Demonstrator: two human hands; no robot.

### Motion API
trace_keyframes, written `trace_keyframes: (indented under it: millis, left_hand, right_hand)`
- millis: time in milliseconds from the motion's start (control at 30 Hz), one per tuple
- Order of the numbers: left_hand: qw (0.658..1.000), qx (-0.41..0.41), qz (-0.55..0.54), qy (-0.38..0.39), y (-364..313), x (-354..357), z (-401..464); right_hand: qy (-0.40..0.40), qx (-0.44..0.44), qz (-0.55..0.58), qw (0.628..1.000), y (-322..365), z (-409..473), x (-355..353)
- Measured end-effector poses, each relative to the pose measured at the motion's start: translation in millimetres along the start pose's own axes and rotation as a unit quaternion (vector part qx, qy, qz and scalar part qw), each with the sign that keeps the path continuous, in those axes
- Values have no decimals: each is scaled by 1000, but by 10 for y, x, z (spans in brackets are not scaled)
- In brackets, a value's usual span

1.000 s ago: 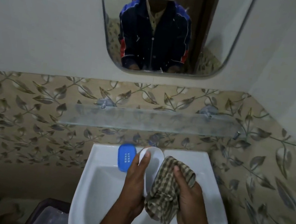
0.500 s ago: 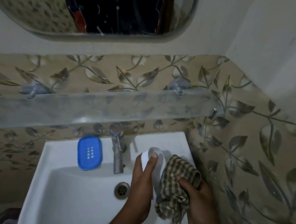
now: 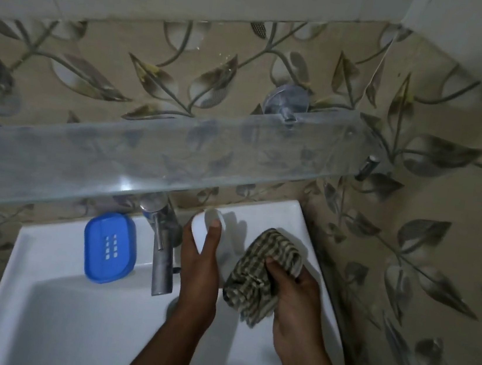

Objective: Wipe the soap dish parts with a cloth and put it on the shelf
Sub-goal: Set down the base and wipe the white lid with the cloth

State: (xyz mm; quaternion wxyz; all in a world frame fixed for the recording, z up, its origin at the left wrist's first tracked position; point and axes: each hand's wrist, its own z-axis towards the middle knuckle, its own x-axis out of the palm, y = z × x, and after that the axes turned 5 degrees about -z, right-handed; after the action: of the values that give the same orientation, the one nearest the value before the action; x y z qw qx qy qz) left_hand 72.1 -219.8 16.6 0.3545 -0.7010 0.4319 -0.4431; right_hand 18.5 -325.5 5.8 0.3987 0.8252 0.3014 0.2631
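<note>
Over the sink (image 3: 44, 294), the white dish part (image 3: 200, 232) was gripped by the left hand (image 3: 199, 271), the cloth (image 3: 261, 274) bunched in the right hand (image 3: 294, 305). Likely risk: a slick part dropped into the basin.

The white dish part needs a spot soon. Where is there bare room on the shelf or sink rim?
The glass shelf shows bare along its whole visible length. The sink rim is crowded: blue tray left of the tap, both hands right of it.
</note>
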Motion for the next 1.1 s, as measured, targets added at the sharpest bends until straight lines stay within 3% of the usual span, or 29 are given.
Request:
trace_keyframes:
  millis: [333, 500, 567, 633, 733, 800, 867, 1100]
  left_hand:
    - [998, 21, -3, -51, -102, 106, 152]
    - [999, -4, -5, -45, -78, 99, 70]
    - [999, -16, -5, -47, -52, 85, 60]
    - [999, -20, -5, -48, -28, 67, 55]
    - [999, -21, -2, -46, -18, 49, 36]
    - [999, -23, 0, -44, -19, 42, 25]
    - [998, -29, -6, -48, -11, 34, 22]
    - [998, -26, -38, -48, 32, 25, -5]
  right_hand:
    - [-50, -75, 59, 994, 224, 453, 302]
    - [-51, -50, 149, 986, 107, 642, 421]
    - [-111, -79, 95, 986, 6, 693, 393]
    - [-179, -161, -30, 970, -113, 674, 344]
    - [-240, -309, -246, 887, -251, 606, 255]
    - [-233, -397, -343, 819, -286, 570, 205]
    - [-198, -442, -388, 784, -327, 521, 188]
    - [-157, -375, -388, 827, -273, 568, 227]
